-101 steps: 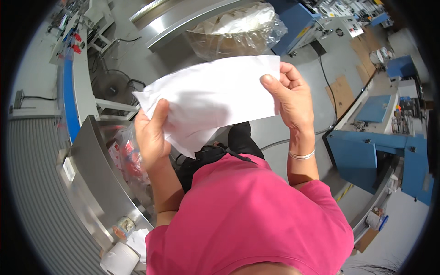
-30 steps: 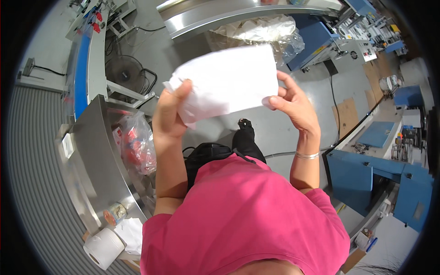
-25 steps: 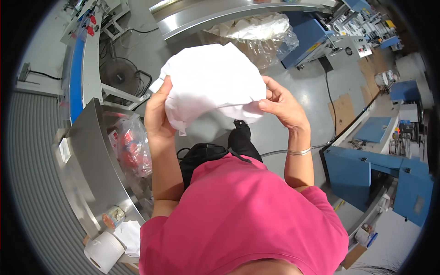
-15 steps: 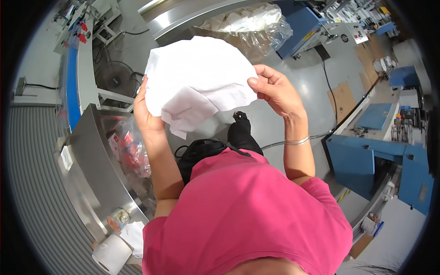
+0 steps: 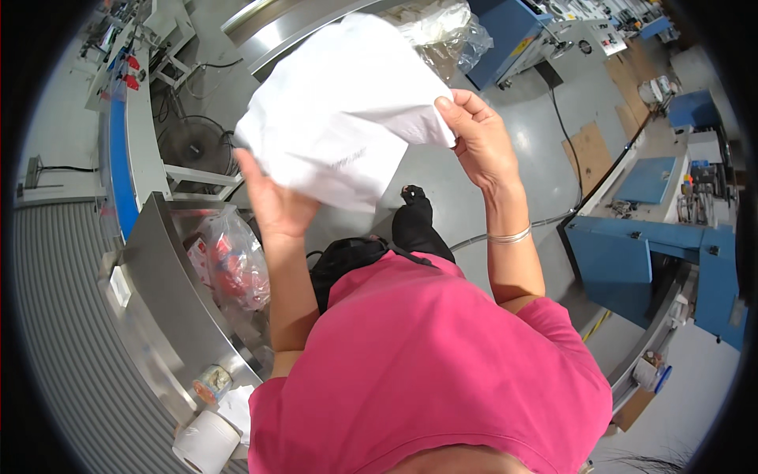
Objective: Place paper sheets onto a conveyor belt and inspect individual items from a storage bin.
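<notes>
A thin white sheet (image 5: 332, 103), cloth or paper I cannot tell, is spread in front of me with creases and a small line of print near its lower edge. My right hand (image 5: 480, 134) pinches its right edge between thumb and fingers. At the lower left of the sheet, my left hand (image 5: 276, 201) is turned palm up, with its thumb stretched out away from the sheet. The other left fingers are hidden under the sheet, whose lower edge is slightly blurred.
A steel counter (image 5: 170, 268) runs along my left, bearing a paper roll (image 5: 207, 442) and a jar (image 5: 212, 384). Beside it hangs a clear bag of red items (image 5: 237, 265). Ahead are a steel-edged table (image 5: 272, 35) and plastic bagging (image 5: 442, 35). Blue cabinets (image 5: 608, 261) stand right; a cable (image 5: 562, 126) crosses the floor.
The white sheet has moved up, farther from me, and its folded lower flap is now spread flatter. My left hand has shifted right and lower, its thumb coming off the sheet's edge.
</notes>
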Demonstrator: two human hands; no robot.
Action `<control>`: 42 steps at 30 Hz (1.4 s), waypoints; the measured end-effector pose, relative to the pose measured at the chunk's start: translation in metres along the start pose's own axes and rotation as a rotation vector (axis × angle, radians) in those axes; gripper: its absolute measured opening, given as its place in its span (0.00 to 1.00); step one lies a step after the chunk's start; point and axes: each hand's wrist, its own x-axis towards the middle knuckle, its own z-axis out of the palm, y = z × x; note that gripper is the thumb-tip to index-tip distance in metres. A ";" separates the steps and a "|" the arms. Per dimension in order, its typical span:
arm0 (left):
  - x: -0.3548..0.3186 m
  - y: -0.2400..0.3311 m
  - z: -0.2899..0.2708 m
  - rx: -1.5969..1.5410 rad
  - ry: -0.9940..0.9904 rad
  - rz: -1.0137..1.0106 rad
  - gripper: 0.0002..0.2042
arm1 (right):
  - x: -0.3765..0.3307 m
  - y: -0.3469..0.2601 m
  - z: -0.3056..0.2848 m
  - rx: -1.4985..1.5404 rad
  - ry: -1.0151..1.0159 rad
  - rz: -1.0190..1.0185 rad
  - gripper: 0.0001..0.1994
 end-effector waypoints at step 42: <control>-0.032 0.016 -0.015 0.457 -0.024 0.195 0.21 | -0.034 -0.020 0.027 -0.245 -0.045 -0.160 0.19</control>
